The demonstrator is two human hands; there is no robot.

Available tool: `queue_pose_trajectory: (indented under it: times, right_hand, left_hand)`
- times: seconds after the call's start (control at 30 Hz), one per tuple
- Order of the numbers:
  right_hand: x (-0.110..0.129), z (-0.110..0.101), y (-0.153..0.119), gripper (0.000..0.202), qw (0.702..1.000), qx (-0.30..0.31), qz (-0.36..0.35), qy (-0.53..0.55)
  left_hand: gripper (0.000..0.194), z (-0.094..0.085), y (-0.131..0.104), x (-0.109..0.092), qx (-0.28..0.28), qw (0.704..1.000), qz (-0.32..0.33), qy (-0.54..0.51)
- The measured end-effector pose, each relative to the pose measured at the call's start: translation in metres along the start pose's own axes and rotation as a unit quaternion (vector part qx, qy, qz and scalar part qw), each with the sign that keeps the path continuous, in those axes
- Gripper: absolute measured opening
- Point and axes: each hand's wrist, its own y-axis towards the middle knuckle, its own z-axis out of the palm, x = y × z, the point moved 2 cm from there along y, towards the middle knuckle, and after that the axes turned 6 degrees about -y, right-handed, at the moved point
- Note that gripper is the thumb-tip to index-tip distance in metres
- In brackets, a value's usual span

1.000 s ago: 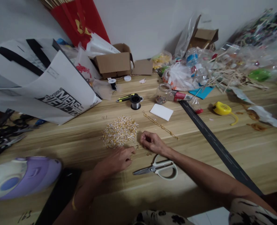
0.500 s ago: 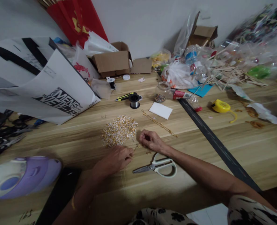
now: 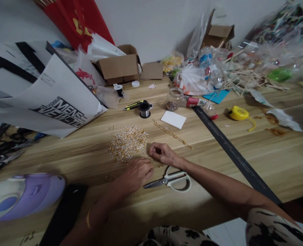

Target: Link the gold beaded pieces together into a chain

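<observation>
My left hand [image 3: 137, 173] lies low over the table just below a pile of gold and clear beaded pieces [image 3: 127, 143]; its fingers are curled together, and anything between them is too small to make out. To its right, my right hand [image 3: 163, 153] rests on its side with thumb and fingertips pinched, their contents hidden. The two hands are close together. White-handled scissors [image 3: 178, 179] lie beneath the right wrist, blades pointing left. Tiny gold bits [image 3: 161, 165] are beside them. Beyond the right hand stretches a gold chain [image 3: 172, 134].
A white card [image 3: 173, 119], a wire spool [image 3: 144, 110], a cutter [image 3: 134, 105] and a glass jar of beads [image 3: 174, 99] stand or lie farther back. A black metal strip [image 3: 233, 150] crosses the right side, near a yellow tape measure [image 3: 238, 113].
My left hand has moved right and slightly up, closer to my right hand. The small piece seen between the hands is now mostly hidden. The view has shifted slightly.
</observation>
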Motion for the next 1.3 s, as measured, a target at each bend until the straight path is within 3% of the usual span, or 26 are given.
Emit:
queue_pose_trajectory:
  times: [0.13,0.33,0.53,0.73,0.9,1.03,1.17,1.3]
  right_hand:
    - [-0.004,0.0,0.001,0.006,1.0,-0.007,0.001,-0.002]
    - [-0.006,-0.003,0.004,0.011,1.0,-0.001,-0.007,0.0]
    - [-0.007,-0.002,0.004,0.007,1.0,0.008,-0.009,0.019]
    - [-0.007,-0.002,0.005,0.005,1.0,0.011,0.002,0.024]
    - [-0.005,-0.003,0.004,0.004,0.999,0.022,0.007,0.032]
    - [-0.004,-0.004,0.004,0.005,0.999,0.021,0.008,0.028]
    - [-0.003,-0.003,0.005,0.005,1.0,0.02,0.007,0.023]
    - [-0.002,-0.003,0.005,0.004,0.999,0.024,0.025,0.017]
  left_hand:
    - [0.019,0.013,0.016,-0.008,-0.042,0.999,-0.005,-0.03]
    - [0.016,0.028,0.024,-0.011,-0.068,0.996,-0.001,0.05]
    - [0.02,0.031,0.02,-0.013,-0.059,0.995,-0.035,0.071]
    - [0.019,0.028,0.018,-0.014,-0.064,0.995,-0.022,0.072]
    - [0.013,0.02,0.016,-0.004,-0.121,0.988,-0.054,-0.084]
    - [0.008,0.018,0.015,0.009,-0.129,0.964,-0.092,-0.215]
    - [0.007,0.015,0.015,0.022,-0.162,0.918,-0.107,-0.346]
    - [0.012,0.011,0.016,0.033,-0.147,0.863,-0.116,-0.469]
